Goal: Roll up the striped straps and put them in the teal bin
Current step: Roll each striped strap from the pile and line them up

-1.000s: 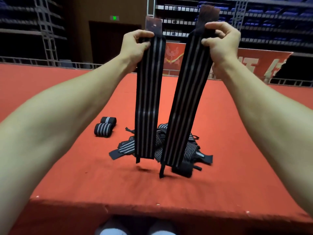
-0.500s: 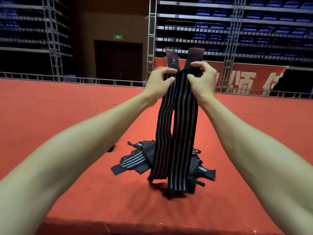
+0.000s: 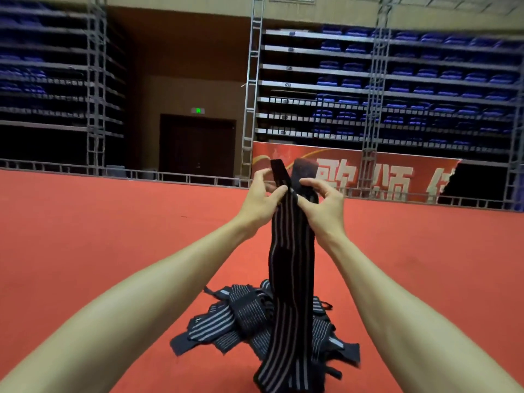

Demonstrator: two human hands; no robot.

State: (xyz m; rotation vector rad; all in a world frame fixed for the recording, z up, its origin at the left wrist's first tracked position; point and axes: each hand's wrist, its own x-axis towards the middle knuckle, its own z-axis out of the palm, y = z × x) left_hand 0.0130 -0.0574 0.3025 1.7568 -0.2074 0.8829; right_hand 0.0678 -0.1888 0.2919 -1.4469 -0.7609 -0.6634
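Observation:
Two long black straps with grey stripes (image 3: 292, 265) hang overlapped in front of me, their lower ends reaching the red surface. My left hand (image 3: 262, 201) pinches the top of one strap, and my right hand (image 3: 321, 207) pinches the top of the other, the two hands close together. The plain dark strap tips stick up above my fingers. Behind the hanging straps lies a loose pile of several more striped straps (image 3: 238, 321). No teal bin is in view.
The red carpeted platform (image 3: 113, 236) stretches wide on both sides. A low metal railing (image 3: 170, 175) runs along its far edge, with a red banner (image 3: 397, 177), a dark door and tiered blue seats beyond.
My hands have come closer together, laying the two straps over each other. The camera has tilted up, and the rolled straps at left are out of view.

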